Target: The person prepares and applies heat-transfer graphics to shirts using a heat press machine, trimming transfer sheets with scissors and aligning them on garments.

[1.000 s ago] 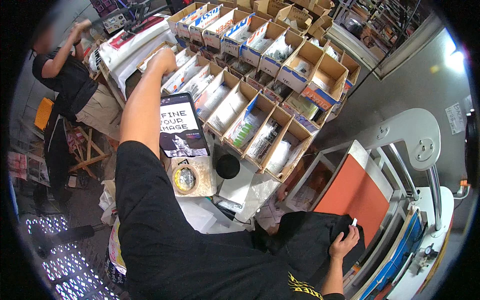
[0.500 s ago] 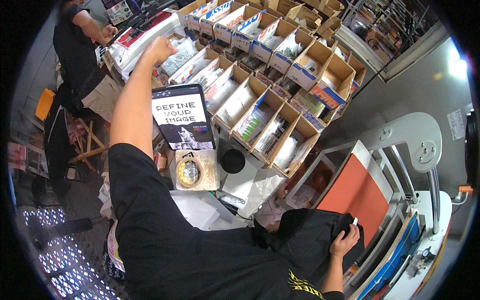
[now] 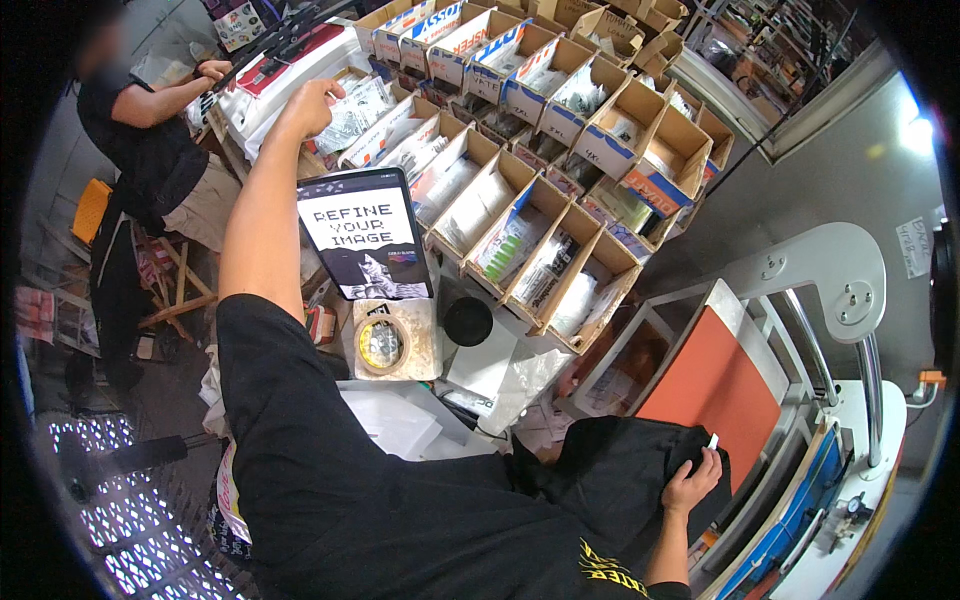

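Observation:
My left hand (image 3: 312,101) is stretched out far over rows of open cardboard boxes (image 3: 520,190), its fingers curled at a clear plastic packet (image 3: 355,110) in a box at the far left; whether it grips the packet I cannot tell. My right hand (image 3: 692,480) rests low on the right, fingers closed on black fabric (image 3: 620,470) that lies over the edge of an orange heat-press platen (image 3: 722,385). A small white tag shows just above its fingertips.
A tablet (image 3: 365,235) with a black-and-white picture stands below the boxes. A tape roll (image 3: 381,343) and a round black lid (image 3: 468,321) lie near it. Another person (image 3: 140,150) in black stands at the far left. The white press arm (image 3: 830,290) curves at right.
My left arm has swung right and further out over the boxes toward the packet. The person at left has shifted. My right hand stays on the black fabric.

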A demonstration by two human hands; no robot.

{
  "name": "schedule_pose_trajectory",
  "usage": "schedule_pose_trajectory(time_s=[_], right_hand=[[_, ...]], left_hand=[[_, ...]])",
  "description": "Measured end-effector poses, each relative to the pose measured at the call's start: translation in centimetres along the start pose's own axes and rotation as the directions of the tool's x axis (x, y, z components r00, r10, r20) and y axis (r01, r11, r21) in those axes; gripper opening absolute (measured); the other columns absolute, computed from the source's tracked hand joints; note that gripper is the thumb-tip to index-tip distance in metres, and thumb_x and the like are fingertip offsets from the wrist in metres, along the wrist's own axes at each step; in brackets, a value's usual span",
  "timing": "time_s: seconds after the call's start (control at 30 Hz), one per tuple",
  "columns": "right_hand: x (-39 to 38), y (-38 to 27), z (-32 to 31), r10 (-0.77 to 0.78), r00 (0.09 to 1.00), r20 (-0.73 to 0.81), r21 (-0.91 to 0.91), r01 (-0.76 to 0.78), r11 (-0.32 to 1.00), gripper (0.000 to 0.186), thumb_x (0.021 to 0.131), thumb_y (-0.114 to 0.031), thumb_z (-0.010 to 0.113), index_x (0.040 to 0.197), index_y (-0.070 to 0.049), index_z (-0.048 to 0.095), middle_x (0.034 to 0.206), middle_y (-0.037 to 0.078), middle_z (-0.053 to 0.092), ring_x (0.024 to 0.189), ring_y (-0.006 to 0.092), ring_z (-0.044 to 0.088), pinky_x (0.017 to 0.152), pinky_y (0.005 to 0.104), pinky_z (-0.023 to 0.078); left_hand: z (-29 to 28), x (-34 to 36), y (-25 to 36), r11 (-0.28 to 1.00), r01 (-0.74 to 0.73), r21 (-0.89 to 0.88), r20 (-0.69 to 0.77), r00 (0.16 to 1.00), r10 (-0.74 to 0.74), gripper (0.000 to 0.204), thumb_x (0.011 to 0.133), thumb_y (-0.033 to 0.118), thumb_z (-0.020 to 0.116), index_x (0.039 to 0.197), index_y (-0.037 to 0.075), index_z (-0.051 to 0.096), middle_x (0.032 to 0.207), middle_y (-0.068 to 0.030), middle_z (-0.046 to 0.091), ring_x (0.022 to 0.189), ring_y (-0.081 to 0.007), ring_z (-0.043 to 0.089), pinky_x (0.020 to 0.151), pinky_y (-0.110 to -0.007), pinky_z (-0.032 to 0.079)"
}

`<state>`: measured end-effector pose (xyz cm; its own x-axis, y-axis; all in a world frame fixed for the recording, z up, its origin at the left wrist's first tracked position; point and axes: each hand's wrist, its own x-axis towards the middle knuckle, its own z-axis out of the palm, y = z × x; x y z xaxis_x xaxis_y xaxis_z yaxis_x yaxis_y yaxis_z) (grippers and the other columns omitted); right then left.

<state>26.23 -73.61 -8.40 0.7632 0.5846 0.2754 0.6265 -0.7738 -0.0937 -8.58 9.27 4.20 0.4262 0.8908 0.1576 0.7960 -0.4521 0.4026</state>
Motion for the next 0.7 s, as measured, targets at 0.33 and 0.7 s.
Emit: schedule_pose_trajectory(time_s=[0.33,0.7], right_hand=[[-0.1,0.4,0.2,-0.013,1.0,-0.001,-0.007,0.013,1.0,0.042,0.096,-0.027,0.05,0.129,-0.002,0.053,0.134,0.02,0.05,0.126,0.0384,0.045,0.107,0.0482,0.033],[-0.1,0.2,0.1,-0.01,1.0,-0.014,-0.012,0.01,1.0,0.042,0.095,-0.026,0.051,0.128,-0.001,0.054,0.135,0.021,0.05,0.127,0.0389,0.045,0.107,0.0485,0.033]], left_hand=[[-1.1,-1.1,2.3,0.996,0.023,0.092,0.017,1.0,-0.024,0.045,0.062,0.001,0.084,0.105,0.008,0.072,0.088,-0.0061,0.066,0.08,-0.0158,0.063,0.071,-0.032,0.052],[-0.2,-2.1,3.9,0.954,-0.167,0.251,0.085,0.985,0.15,0.082,0.061,-0.006,0.081,0.136,0.017,0.057,0.12,-0.0177,0.064,0.116,-0.0329,0.061,0.099,-0.04,0.049]])
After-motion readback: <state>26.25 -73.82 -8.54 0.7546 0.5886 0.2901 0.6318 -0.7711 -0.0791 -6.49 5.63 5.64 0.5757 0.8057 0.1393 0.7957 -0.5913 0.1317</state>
